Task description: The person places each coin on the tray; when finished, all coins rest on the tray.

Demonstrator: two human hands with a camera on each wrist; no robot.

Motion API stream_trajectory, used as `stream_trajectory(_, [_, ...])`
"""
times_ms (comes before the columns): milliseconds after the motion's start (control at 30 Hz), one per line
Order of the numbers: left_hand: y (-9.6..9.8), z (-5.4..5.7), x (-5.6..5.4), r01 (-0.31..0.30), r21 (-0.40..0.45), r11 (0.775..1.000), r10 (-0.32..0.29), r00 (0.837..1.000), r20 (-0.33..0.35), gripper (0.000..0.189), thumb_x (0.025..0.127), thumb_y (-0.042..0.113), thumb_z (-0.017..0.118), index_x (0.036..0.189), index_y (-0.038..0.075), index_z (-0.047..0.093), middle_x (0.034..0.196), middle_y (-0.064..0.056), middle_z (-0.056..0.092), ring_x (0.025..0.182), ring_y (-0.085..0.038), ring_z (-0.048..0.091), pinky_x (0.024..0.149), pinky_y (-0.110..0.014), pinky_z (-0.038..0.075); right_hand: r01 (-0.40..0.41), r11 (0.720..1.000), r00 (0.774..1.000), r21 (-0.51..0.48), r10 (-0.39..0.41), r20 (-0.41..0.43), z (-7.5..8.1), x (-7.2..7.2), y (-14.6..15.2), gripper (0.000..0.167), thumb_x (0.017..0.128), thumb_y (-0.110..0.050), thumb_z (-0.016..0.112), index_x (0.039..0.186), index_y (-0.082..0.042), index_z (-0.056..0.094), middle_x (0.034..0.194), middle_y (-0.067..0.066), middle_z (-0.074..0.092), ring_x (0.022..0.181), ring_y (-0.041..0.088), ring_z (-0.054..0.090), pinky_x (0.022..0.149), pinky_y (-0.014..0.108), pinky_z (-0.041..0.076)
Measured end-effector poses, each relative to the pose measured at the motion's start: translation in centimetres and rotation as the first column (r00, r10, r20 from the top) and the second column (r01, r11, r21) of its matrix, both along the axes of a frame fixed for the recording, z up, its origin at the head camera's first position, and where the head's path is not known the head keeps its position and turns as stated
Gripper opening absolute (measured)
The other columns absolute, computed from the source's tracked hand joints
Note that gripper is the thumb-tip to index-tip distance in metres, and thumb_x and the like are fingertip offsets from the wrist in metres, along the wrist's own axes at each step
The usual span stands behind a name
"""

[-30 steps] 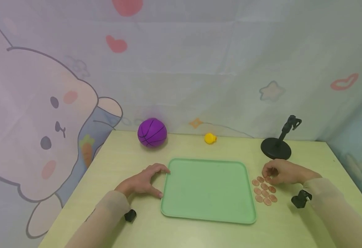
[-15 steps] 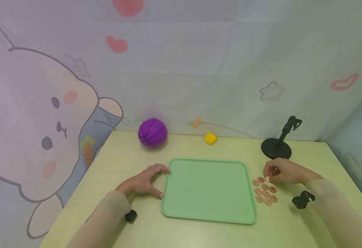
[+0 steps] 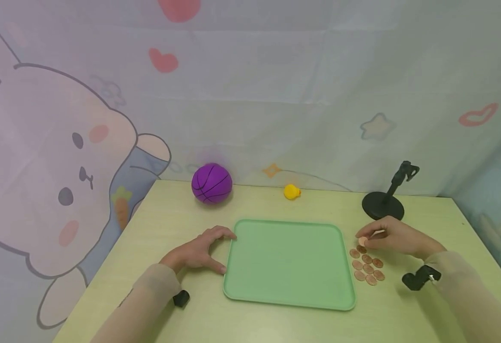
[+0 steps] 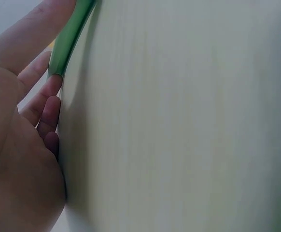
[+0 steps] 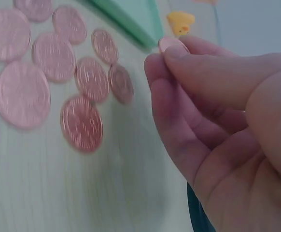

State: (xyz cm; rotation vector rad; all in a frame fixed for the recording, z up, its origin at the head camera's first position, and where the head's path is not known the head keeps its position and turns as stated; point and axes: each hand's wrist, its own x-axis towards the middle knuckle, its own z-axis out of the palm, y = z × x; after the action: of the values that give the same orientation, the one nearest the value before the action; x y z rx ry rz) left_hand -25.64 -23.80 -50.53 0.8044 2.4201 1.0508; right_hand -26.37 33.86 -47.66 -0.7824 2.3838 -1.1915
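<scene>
My right hand (image 3: pixel 394 236) pinches a copper coin (image 3: pixel 363 241) between thumb and fingertips, raised just over the back of a group of coins. In the right wrist view, the held coin (image 5: pixel 172 46) shows its edge above my thumb. Several other copper coins (image 5: pixel 92 79) lie flat on the table, close together beside the tray's right side. The light green tray (image 3: pixel 289 264) has a low rim and a bare surface. My left hand (image 3: pixel 199 248) rests at its left edge, thumb and fingers spread, fingertips at the rim. The left wrist view shows this hand (image 4: pixel 20 125) by the green rim (image 4: pixel 70 41).
A purple ball (image 3: pixel 212 184) with black lines stands at the back left. A yellow toy duck (image 3: pixel 291 192) sits at the back middle. Behind my right hand is a black stand (image 3: pixel 382 205) with a round base. A printed cloth (image 3: pixel 255 95) hangs behind the table.
My right hand has picked a coin from the back of the group and lifted it, shifting slightly left and back. My left hand has stayed at the tray's edge.
</scene>
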Motion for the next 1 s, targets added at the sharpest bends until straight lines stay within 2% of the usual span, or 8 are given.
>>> stream_trajectory(133, [0.1,0.0,0.0,-0.001,0.004,1.0,0.001,1.0,0.003,0.084,0.074,0.033,0.097,0.146,0.028,0.053,0.16,0.0,0.039,0.149,-0.03,0.03,0.123,-0.062,0.021,0.015,0.999,0.998,-0.049,-0.012,0.063,0.1,0.1,-1.0,0.031,0.101,-0.019,0.073,0.127,-0.004,0.073,0.116,0.015,0.077,0.101,0.031,0.076,0.089,0.029,0.059])
stream_trajectory(400, [0.1,0.2,-0.1,0.007,0.004,1.0,-0.007,1.0,-0.019,0.085,0.073,0.034,0.098,0.146,0.025,0.054,0.159,-0.001,0.04,0.149,-0.03,0.03,0.123,-0.06,0.02,0.069,0.997,0.996,-0.047,-0.066,0.055,0.0,-0.3,-3.5,0.038,0.097,-0.023,0.077,0.129,-0.004,0.073,0.125,0.014,0.075,0.103,0.02,0.076,0.087,0.028,0.059])
stream_trajectory(567, [0.0,0.1,-0.1,0.007,0.005,1.0,-0.007,1.0,-0.011,0.085,0.073,0.033,0.098,0.146,0.024,0.054,0.16,-0.001,0.04,0.149,-0.03,0.03,0.124,-0.06,0.02,0.077,0.996,0.993,-0.054,-0.072,0.098,-0.2,-0.6,-5.5,0.036,0.097,-0.028,0.078,0.127,-0.007,0.075,0.129,0.013,0.073,0.106,0.018,0.074,0.087,0.029,0.059])
stream_trajectory(667, [0.0,0.0,0.0,0.006,0.005,1.0,-0.006,1.0,-0.006,0.085,0.074,0.033,0.097,0.146,0.025,0.054,0.161,-0.001,0.039,0.149,-0.03,0.03,0.123,-0.06,0.02,0.073,0.996,0.993,-0.049,-0.068,0.101,-0.3,-0.8,-6.8,0.035,0.098,-0.03,0.077,0.126,-0.008,0.075,0.13,0.012,0.072,0.109,0.018,0.072,0.088,0.029,0.058])
stream_trajectory(833, [0.0,-0.1,0.0,0.01,0.009,1.0,-0.01,1.0,-0.005,0.084,0.074,0.033,0.097,0.146,0.026,0.054,0.16,-0.001,0.04,0.146,-0.03,0.032,0.121,-0.061,0.022,0.051,0.998,0.997,-0.044,-0.048,0.06,-0.5,-1.3,-9.3,0.034,0.098,-0.032,0.077,0.124,-0.009,0.076,0.128,0.006,0.073,0.115,0.019,0.069,0.094,0.027,0.056])
stream_trajectory(1000, [0.0,0.0,0.0,0.004,0.007,1.0,-0.004,1.0,-0.003,0.084,0.074,0.033,0.097,0.145,0.026,0.054,0.161,0.0,0.039,0.148,-0.029,0.031,0.123,-0.061,0.021,0.03,0.997,0.997,-0.075,-0.025,0.073,-0.4,-1.9,-11.6,0.035,0.099,-0.029,0.076,0.125,-0.006,0.074,0.122,0.007,0.075,0.108,0.019,0.069,0.09,0.027,0.056])
